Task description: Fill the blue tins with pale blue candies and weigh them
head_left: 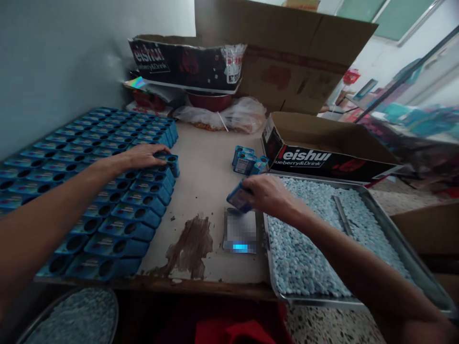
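With its thumb and fingertips, my left hand point(148, 155) grips a small blue box point(173, 165) at the right edge of rows of matching boxes point(124, 213), each with a dark round opening on top. My right hand point(268, 191) is closed around another small blue box point(238, 197), tilted just over the far edge of a small digital scale point(239, 227) with a lit blue display. Behind that hand, a few more blue boxes point(245, 162) stand on the table. My right forearm reaches across a metal tray point(269, 260) of small pale blue and white pellets point(304, 248).
A flat metal strip point(342, 215) lies on the pellets. Behind the tray stands an open black-printed carton point(304, 160). Farther back are another carton point(186, 64), a red bowl point(210, 101) and a clear plastic bag point(244, 114). A round container point(115, 306) of pellets sits below the table edge.
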The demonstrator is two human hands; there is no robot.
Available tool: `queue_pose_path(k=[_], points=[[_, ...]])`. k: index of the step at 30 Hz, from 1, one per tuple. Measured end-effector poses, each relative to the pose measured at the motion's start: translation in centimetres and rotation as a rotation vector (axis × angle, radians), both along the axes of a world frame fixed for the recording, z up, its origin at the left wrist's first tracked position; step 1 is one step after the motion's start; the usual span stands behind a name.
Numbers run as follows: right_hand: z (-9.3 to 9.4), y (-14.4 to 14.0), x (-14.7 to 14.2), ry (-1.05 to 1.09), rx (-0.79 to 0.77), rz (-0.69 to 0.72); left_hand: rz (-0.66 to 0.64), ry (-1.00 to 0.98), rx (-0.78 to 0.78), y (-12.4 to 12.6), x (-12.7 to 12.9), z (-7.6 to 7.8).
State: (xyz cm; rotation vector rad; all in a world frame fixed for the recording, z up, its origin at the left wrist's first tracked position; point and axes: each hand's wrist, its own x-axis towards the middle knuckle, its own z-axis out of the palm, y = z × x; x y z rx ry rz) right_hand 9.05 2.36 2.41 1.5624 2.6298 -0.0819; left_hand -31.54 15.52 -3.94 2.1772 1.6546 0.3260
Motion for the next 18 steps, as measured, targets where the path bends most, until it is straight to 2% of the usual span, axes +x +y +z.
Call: queue_pose_path(k=[2, 4, 6, 8, 9, 10, 12, 14, 16, 18], points=[[0.1, -2.8, 0.9, 0.048, -0.065, 0.02, -0.002, 0.087, 0.085, -0.9, 0.6, 0.2], [-0.1, -4.6, 1.5, 0.141, -0.116, -0.011, 0.019, 0.151, 0.238, -2.8, 2.7, 0.5], [-0.4, -5.0, 1.9, 0.281, -0.162, -0.096, -0.045, 0.117, 0.319, -6.1, 6.5, 0.9], [-0.8, -4.5, 2.3, 0.463, -0.284, -0.212, -0.238, -0.03, 0.23, -10.6, 11.8, 1.1], [-1.2, -4.1, 2.6, 0.564, -0.386, -0.279, -0.291, -0.121, 0.148, -13.1, 14.7, 1.1], [-1.5, -3.7, 2.9, 0.669, -0.511, -0.341, -0.278, -0.191, 0.107, -15.6, 17.6, 0.9], [-2.3, -3.2, 3.3, 0.857, -0.772, -0.46, -0.215, -0.245, 0.133, -20.0, 22.6, 0.0], [-2.7, -3.5, 3.5, 0.994, -0.944, -0.569, -0.114, -0.284, 0.218, -22.8, 25.8, -1.4], [-2.7, -4.2, 3.5, 1.062, -1.022, -0.635, 0.003, -0.374, 0.262, -23.8, 27.0, -2.6], [-2.2, -4.8, 3.8, 1.052, -1.026, -0.592, 0.114, -0.502, 0.224, -23.4, 26.8, -3.3]])
